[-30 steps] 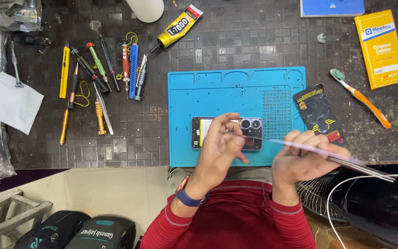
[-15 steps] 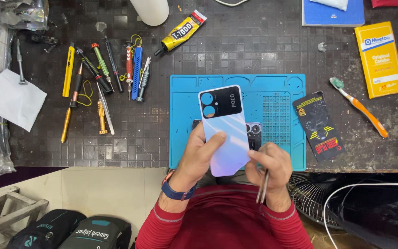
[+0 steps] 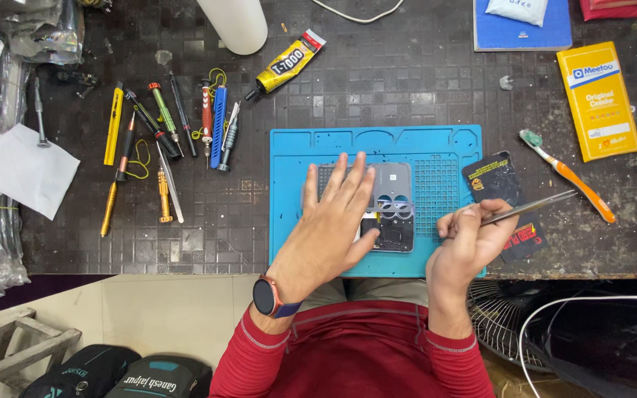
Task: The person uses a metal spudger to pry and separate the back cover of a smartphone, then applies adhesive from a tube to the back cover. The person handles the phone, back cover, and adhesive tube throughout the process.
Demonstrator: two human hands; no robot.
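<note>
Risk: left hand (image 3: 333, 214), fingers spread flat, presses the phone (image 3: 388, 210) on the mat (image 3: 444, 147); right hand (image 3: 470, 239) pinches tweezers (image 3: 528, 207), whose tip could scratch the exposed parts.

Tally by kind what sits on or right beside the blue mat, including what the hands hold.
Opened phone under the left hand: 1
Metal tweezers in the right hand: 1
Toothbrush: 1
Dark packets: 2
Blue mat: 1
Total: 6
</note>
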